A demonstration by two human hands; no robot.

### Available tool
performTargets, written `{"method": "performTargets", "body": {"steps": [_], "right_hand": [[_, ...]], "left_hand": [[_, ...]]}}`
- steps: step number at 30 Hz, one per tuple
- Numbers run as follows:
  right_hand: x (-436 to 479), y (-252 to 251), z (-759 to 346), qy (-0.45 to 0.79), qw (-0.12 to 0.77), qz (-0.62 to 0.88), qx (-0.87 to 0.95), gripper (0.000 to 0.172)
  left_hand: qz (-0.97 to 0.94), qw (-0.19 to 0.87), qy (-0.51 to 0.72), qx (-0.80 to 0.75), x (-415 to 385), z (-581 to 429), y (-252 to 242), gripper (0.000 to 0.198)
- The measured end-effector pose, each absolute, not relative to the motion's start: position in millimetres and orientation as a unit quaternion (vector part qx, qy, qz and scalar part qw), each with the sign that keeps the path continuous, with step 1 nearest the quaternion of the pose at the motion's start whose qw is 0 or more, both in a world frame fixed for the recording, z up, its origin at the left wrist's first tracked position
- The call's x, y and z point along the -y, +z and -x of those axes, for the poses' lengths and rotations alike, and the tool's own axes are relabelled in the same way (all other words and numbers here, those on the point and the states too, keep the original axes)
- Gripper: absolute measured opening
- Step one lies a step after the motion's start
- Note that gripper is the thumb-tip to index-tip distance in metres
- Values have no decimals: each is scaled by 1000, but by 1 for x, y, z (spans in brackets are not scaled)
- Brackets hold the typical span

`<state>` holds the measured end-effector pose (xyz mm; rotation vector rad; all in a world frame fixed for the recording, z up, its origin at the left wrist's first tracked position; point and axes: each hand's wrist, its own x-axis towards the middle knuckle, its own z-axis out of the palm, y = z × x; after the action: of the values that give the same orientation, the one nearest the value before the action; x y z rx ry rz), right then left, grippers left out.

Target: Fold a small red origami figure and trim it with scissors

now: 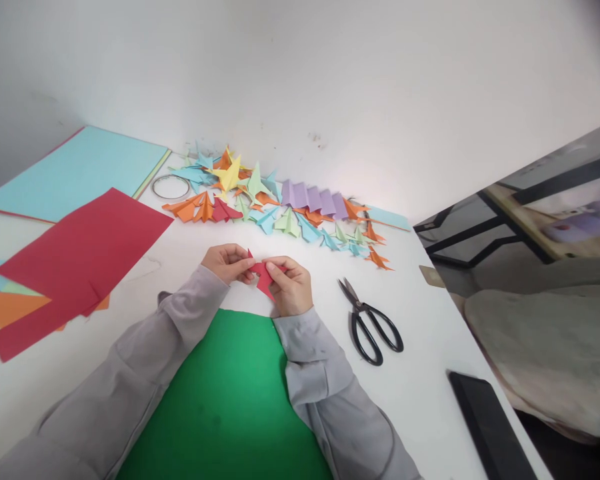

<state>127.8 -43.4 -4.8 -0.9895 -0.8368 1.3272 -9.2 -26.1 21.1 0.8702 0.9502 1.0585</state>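
Fingers, left and right, on red paper, apparently folded.

The small folded piece is matt red paper, crisply creased, like the smooth matt red sheets and pastel blue sheet. Folded models are plain paper too, and the lilac strip is pleated paper. The scissors pair greyish metal blades with smooth black grips, seemingly plastic. Sleeves are soft, wrinkled grey cloth; the white table looks smooth, the wall matt and scuffed
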Motion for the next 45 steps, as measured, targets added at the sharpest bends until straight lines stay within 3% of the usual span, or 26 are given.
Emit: {"method": "performTargets", "body": {"steps": [9,21,33,45], "right_hand": [[47,7,-125,547,561,467,409,26],[45,-3,-128,555,573,449,403,28],[46,2,-128,544,564,463,415,27],[43,-8,-129,567,564,449,398,33]], "left_hand": [[-416,629,500,-426,27,9,22,34],[-341,730,431,-406,26,15,30,41],[-410,675,441,-426,27,15,27,32],[-375,714,444,-391,26,15,27,44]]}}
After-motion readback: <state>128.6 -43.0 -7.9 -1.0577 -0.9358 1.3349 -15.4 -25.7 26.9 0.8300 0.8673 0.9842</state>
